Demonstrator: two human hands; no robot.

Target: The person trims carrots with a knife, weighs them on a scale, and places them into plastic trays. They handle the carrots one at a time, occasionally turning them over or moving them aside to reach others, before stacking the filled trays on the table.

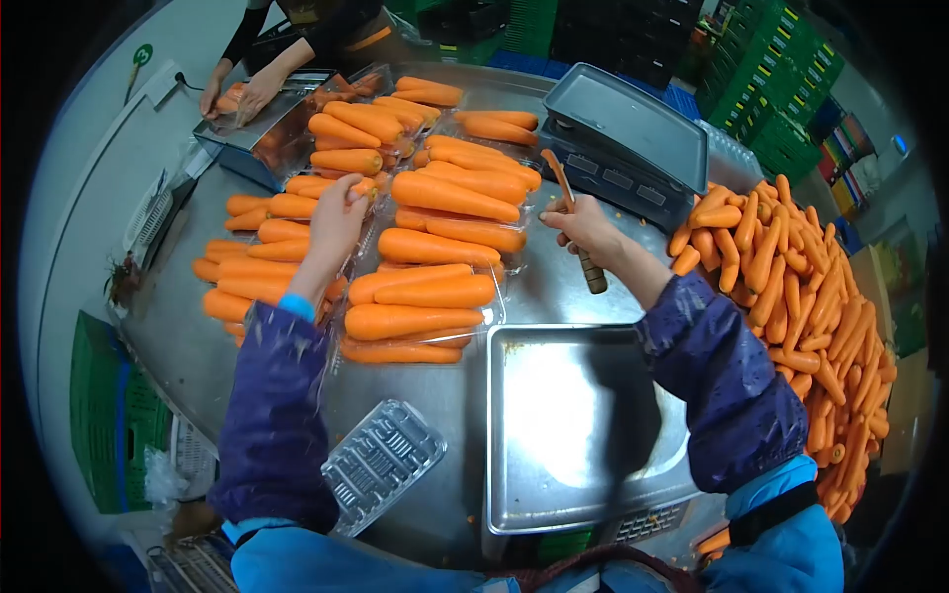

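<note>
My left hand (338,219) is over the packed carrots, its fingers curled together beside a carrot end (367,189). What those fingers hold, if anything, is hidden. My right hand (585,225) grips a knife with a ribbed handle (593,274), its narrow blade (559,176) tilted up and tinted orange. Between the hands lie clear plastic trays filled with carrots (435,242), stacked in rows on the metal table (287,381). More carrots (252,287) sit left of my left forearm. An unfilled clear plastic tray (386,460) rests near my left sleeve.
A weighing scale (628,128) stands behind my right hand. In front of me is a shiny metal pan (554,425). A big carrot heap (791,277) fills the right side. Across the table, another person's hands (252,94) work at a metal box (267,148). Green crates (119,415) stand left.
</note>
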